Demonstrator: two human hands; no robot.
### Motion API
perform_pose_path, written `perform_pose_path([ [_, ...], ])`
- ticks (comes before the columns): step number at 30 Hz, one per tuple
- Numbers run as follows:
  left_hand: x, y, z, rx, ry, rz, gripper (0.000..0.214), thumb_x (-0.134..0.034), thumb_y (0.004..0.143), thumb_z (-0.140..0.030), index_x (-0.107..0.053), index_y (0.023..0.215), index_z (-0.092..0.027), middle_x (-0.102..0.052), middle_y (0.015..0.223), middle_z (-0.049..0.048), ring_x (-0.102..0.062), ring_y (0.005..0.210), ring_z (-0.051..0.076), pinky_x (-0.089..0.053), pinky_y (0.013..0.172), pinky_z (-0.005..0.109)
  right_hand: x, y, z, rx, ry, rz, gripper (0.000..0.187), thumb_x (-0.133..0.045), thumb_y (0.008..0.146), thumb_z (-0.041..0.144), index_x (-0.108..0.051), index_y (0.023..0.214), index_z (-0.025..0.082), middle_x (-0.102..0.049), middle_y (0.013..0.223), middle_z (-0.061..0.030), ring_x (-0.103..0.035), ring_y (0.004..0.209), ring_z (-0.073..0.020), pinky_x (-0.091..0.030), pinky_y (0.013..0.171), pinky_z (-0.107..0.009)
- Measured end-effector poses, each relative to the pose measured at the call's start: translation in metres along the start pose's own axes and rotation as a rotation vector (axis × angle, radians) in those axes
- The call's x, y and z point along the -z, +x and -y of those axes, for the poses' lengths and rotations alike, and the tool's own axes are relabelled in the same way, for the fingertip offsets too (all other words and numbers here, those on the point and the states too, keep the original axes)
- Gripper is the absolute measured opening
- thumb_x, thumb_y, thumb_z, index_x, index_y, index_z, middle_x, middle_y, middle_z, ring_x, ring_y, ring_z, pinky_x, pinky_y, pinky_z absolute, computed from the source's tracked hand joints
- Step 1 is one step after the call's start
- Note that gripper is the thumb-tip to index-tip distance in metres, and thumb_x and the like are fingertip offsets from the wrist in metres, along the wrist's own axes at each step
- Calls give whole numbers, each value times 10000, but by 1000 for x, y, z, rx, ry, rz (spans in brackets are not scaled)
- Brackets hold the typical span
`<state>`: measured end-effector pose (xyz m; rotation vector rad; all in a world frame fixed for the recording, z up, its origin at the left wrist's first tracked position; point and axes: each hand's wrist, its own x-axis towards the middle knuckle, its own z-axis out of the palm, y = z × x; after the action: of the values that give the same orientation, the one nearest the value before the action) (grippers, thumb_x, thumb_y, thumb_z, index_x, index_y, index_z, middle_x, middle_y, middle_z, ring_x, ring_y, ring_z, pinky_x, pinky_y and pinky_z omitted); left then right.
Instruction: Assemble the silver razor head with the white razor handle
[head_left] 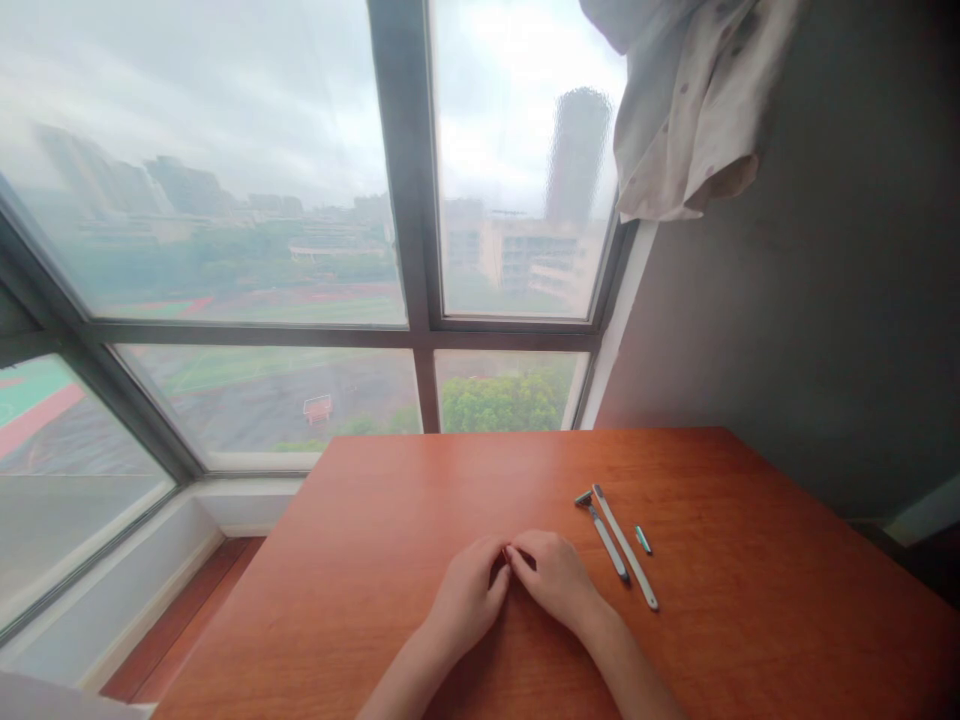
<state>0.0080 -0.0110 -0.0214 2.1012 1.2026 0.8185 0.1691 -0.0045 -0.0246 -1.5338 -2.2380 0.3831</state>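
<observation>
My left hand (pixel 472 585) and my right hand (pixel 553 578) rest on the wooden table, fingertips meeting in front of me. Both have curled fingers with thumb and forefinger pinched together. Whatever may be between the fingertips is too small or hidden to make out. To the right of my right hand lies a razor (pixel 609 545) with a grey and dark handle, its head pointing away from me. Close along its right side is a white toothbrush (pixel 628 555). Beyond that is a small green and white piece (pixel 643 540), whose kind I cannot tell. Neither hand touches these three.
The reddish-brown table (pixel 360 530) reaches to a large window with a grey frame (pixel 424 340). A grey wall (pixel 750 330) stands to the right. Light spotted cloth (pixel 690 120) hangs at the upper right, above the table. Wooden floor (pixel 187 610) shows at the left.
</observation>
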Motion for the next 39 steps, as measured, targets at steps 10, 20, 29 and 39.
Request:
perform_pose_path([
  [10, -1, -1, 1, -8, -5, -19, 260, -457, 819, -122, -634, 986, -211, -696, 975, 67, -623, 891, 217, -472, 818, 322, 5, 0, 4, -41, 12, 52, 307, -424, 938, 271, -700, 828, 197, -713, 841, -49, -624, 780, -179, -354, 654, -246],
  [20, -1, -1, 1, -15, -10, -13, 256, -462, 811, -112, -633, 976, -206, -694, 972, 66, -620, 891, 214, -469, 816, 313, 4, 0, 4, -28, 20, 41, 299, -426, 935, 261, -688, 807, 197, -709, 822, -45, -615, 763, -178, -339, 644, -245],
  [29, -1, -1, 1, -10, -3, -17, 259, -450, 818, -128, -640, 975, -209, -695, 965, 74, -619, 881, 222, -473, 815, 329, 5, 1, 4, -37, 9, 38, 301, -429, 930, 261, -686, 786, 198, -699, 791, -40, -608, 731, -170, -335, 624, -246],
  [39, -1, -1, 2, -8, 4, -13, 253, -464, 809, -124, -637, 974, -210, -695, 965, 71, -619, 881, 221, -475, 813, 325, 6, 1, 5, -39, 12, 45, 293, -437, 930, 265, -693, 801, 202, -709, 813, -34, -619, 752, -174, -347, 640, -247],
])
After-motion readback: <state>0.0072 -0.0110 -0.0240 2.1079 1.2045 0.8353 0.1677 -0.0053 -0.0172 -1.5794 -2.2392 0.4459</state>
